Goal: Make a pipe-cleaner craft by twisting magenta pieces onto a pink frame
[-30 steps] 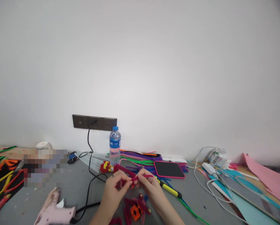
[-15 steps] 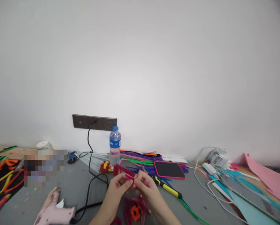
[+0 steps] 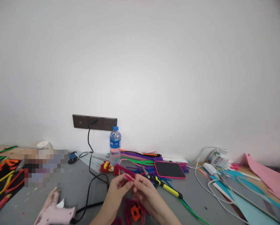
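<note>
Both hands meet above the grey table in the lower middle. My left hand [image 3: 117, 192] pinches a dark pink fuzzy strip [image 3: 128, 177] between thumb and fingers. Touching it from the other side, my right hand [image 3: 144, 189] has its thumb and fingers closed on the strip's end, which the fingertips partly hide. Below the hands lies an orange piece with black spots [image 3: 137, 212], with dark red fuzzy parts around it. Just behind the fingers are a red and yellow fuzzy figure [image 3: 105, 167] and pliers with yellow and black handles [image 3: 169, 189].
A water bottle [image 3: 115, 145] stands behind the hands, beside bundled pipe cleaners [image 3: 140, 156] and a phone with a pink rim [image 3: 170, 169]. At lower left lies a pink glue gun [image 3: 57, 212] with a black cord. Cables and coloured paper [image 3: 259, 200] are on the right.
My right hand's fingers have shifted slightly left and curled closer around the strip's end. More of the pliers' pivot shows behind them. My left hand has hardly moved.
</note>
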Tool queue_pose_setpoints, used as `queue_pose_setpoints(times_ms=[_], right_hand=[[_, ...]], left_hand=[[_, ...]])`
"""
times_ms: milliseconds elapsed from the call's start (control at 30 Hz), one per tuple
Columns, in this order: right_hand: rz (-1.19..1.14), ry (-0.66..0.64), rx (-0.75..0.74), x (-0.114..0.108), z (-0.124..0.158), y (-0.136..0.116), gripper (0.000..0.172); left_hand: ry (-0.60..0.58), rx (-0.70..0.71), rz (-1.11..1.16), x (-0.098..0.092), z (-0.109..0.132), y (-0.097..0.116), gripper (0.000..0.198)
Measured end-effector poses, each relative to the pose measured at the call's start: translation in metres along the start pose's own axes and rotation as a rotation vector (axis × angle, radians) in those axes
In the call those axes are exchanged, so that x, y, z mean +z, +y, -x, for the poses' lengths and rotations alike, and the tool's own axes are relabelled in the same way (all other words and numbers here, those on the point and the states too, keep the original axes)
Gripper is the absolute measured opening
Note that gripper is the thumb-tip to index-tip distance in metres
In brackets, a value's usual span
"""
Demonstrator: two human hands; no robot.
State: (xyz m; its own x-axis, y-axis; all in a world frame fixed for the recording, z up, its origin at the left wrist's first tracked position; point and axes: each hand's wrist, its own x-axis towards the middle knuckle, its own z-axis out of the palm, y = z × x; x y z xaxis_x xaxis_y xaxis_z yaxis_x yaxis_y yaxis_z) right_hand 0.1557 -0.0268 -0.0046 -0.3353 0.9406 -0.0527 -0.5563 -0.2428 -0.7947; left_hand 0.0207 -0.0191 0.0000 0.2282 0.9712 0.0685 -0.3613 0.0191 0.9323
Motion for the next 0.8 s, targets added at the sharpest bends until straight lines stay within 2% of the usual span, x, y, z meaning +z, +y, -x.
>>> queue_pose_setpoints(times_ms=[300, 533, 800], right_hand=[[-0.009, -0.037, -0.097, 0.0004, -0.0011, 0.0008, 0.036], [0.243, 0.047, -0.280, -0.0026, -0.0025, 0.0021, 0.025], [0.444, 0.105, -0.374, -0.0058, -0.0011, -0.0064, 0.027]], left_hand=[[0.040, -0.006, 0.073, -0.0087, -0.0039, -0.0101, 0.027], [0.117, -0.054, 0.080, -0.0079, -0.0041, -0.0068, 0.035], [0.178, -0.037, 0.076, -0.0077, -0.0046, -0.0041, 0.034]])
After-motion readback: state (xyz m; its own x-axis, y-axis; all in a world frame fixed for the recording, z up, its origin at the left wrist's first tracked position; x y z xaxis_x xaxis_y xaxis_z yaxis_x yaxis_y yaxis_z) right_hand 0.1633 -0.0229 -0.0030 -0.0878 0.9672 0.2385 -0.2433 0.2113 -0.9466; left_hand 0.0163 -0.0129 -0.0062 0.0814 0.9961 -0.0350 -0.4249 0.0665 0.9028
